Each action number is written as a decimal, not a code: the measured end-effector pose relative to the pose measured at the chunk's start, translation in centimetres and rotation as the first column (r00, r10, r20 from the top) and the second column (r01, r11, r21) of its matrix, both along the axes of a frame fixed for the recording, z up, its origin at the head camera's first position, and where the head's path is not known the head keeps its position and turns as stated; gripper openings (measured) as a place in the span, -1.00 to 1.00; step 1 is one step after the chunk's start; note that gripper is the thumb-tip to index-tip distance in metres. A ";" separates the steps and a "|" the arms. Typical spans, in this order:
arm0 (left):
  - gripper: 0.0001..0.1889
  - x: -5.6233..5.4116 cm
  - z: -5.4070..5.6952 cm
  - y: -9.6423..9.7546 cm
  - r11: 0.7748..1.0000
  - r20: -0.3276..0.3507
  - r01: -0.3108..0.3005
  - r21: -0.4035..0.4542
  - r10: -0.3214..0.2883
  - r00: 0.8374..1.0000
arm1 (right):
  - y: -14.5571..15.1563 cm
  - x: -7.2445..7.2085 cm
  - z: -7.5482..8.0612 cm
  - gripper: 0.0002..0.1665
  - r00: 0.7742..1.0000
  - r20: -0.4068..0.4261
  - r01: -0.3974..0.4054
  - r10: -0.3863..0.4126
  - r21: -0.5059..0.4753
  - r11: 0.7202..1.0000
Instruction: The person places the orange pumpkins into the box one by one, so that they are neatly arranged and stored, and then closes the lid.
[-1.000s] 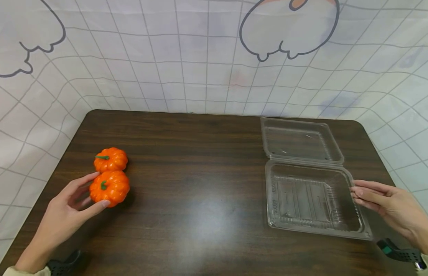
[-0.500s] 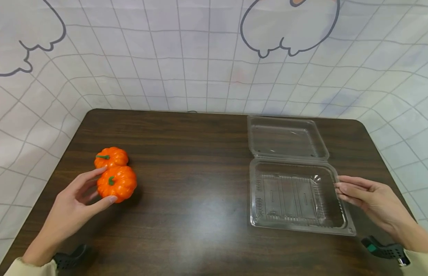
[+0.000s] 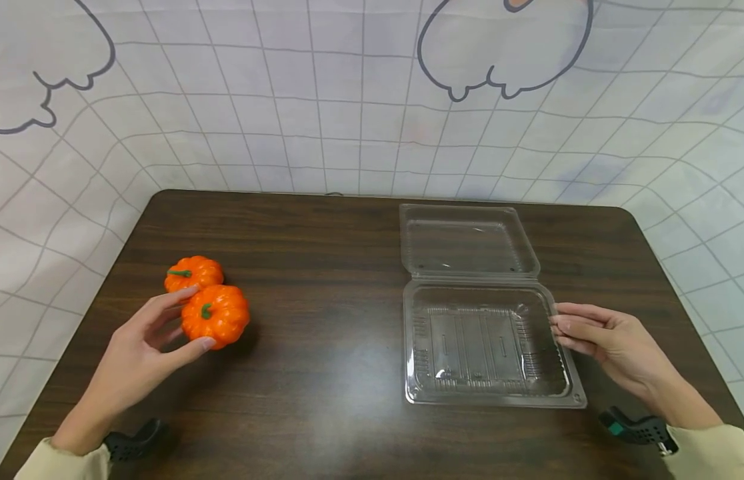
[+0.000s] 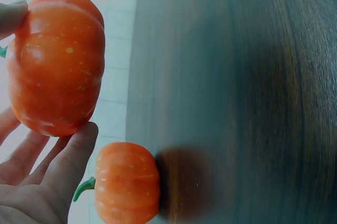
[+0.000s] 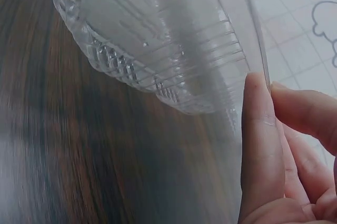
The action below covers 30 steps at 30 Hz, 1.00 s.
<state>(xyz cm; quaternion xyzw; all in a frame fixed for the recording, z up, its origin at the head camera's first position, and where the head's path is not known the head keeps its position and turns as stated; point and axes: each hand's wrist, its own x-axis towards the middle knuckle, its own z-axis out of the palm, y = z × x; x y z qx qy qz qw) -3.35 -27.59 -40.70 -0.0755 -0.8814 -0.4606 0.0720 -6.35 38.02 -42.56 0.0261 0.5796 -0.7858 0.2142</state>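
Observation:
My left hand [image 3: 149, 347] grips a small orange pumpkin [image 3: 219, 318] with a green stem between thumb and fingers. In the left wrist view this held pumpkin [image 4: 59, 66] hangs above the table surface. Behind it stands a second orange pumpkin [image 3: 194, 273], partly covered by the fingers and the first one in the head view. Over on the right, my right hand [image 3: 609, 347] pinches the right rim of a clear plastic clamshell box [image 3: 489, 400]. Its lid [image 3: 468, 243] is folded back, away from me. The right wrist view shows the thumb and fingers [image 5: 258, 124] on the rim.
A dark wood-grain table [image 3: 324, 253] carries everything. Beyond its far edge hangs a white cloth [image 3: 360, 100] with a grid pattern and cartoon outlines, which also runs along both sides.
My right hand has drawn the clear box leftward toward the table's middle. The left hand has carried its pumpkin to the right and slightly away from me. The other pumpkin stays put.

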 end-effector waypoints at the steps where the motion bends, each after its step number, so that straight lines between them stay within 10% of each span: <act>1: -0.21 0.0 0.0 0.1 1.000 0.001 0.003 0.001 -0.003 1.000 | -0.3 -0.1 0.0 -0.53 1.000 0.003 0.001 -0.001 -0.004 1.000; 30: -0.21 -2.0 1.7 5.2 0.994 0.019 0.111 -0.017 -0.111 0.994 | -6.6 -0.4 -0.7 -0.62 0.999 0.011 0.039 -0.038 -0.047 0.998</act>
